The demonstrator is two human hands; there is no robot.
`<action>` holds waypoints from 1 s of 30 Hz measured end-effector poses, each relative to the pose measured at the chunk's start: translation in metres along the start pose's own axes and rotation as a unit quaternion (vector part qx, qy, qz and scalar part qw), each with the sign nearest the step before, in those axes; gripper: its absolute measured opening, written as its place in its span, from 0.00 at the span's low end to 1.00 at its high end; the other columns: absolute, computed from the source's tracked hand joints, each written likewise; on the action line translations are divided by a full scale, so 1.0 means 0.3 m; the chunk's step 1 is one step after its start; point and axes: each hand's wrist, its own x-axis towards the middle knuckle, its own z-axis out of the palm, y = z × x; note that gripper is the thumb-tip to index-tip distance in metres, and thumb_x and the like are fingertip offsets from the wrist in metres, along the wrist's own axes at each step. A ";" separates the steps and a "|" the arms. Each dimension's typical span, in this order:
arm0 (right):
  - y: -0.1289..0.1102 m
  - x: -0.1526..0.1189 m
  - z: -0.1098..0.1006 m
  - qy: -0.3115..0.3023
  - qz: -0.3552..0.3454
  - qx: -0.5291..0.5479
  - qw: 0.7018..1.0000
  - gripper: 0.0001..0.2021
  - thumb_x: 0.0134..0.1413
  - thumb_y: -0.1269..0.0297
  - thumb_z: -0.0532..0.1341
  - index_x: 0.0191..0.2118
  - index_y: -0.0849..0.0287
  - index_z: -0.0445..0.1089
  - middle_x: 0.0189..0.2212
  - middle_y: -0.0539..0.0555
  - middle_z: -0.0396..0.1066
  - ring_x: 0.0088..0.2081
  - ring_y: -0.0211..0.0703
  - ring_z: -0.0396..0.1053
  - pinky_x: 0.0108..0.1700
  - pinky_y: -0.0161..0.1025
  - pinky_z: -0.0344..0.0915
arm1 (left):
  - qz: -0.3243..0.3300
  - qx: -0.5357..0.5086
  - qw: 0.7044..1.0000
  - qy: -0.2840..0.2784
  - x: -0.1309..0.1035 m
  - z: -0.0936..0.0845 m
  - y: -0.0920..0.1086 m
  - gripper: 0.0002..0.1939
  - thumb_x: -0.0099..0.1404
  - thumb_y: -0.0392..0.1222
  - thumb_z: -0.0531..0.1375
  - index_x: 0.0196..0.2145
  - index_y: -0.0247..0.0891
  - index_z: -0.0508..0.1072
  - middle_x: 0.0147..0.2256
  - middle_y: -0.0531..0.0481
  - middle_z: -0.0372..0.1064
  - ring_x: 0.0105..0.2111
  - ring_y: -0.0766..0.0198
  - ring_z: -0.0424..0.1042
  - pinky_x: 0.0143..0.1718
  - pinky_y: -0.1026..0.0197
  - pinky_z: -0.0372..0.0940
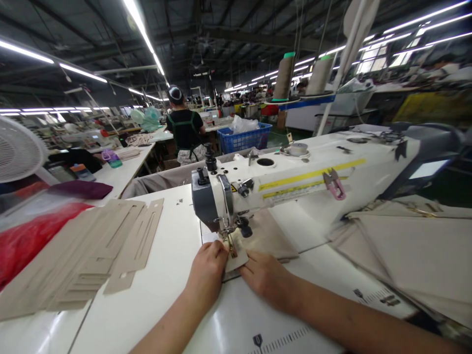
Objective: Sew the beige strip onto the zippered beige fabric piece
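A white sewing machine (295,172) stands over the white table, its needle area lit. Under its presser foot lies a beige fabric piece (236,260), with more beige fabric (271,236) behind it. At the left edge of the piece, my left hand (210,265) is closed on it, fingers bent in beside the foot. My right hand (267,280) pinches the piece's right front corner, its fingertips partly hidden. Pink thread snips (334,185) hang on the machine's arm.
Flat beige cut pieces (103,246) lie fanned out at left beside red plastic (40,236). Beige fabric (416,250) is piled at right. Thread cones (283,78) stand behind the machine. Farther back are a blue basket (245,140) and a seated person (184,123).
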 end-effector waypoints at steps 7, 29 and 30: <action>0.016 0.029 -0.008 0.023 0.053 0.054 0.997 0.08 0.58 0.78 0.53 0.33 0.66 0.69 0.30 0.56 0.68 0.33 0.47 0.65 0.36 0.41 0.65 | -0.045 -0.019 0.999 -0.010 0.008 0.018 -0.018 0.12 0.58 0.24 0.51 0.35 0.33 0.70 0.35 0.43 0.65 0.35 0.55 0.65 0.37 0.54 0.67; 0.083 0.103 0.030 -0.019 0.328 0.032 0.944 0.04 0.55 0.70 0.62 0.30 0.58 0.73 0.30 0.53 0.72 0.35 0.44 0.69 0.33 0.32 0.58 | -0.013 -0.041 0.999 -0.019 -0.081 0.000 0.095 0.16 0.64 0.32 0.53 0.50 0.29 0.66 0.52 0.37 0.64 0.52 0.51 0.63 0.52 0.46 0.60; 0.082 0.106 0.030 -0.024 0.338 0.024 0.940 0.05 0.55 0.69 0.62 0.30 0.58 0.73 0.28 0.53 0.72 0.33 0.44 0.70 0.30 0.32 0.58 | -0.008 -0.045 0.999 -0.019 -0.077 0.001 0.091 0.16 0.64 0.33 0.53 0.49 0.29 0.67 0.51 0.37 0.65 0.51 0.51 0.64 0.52 0.47 0.60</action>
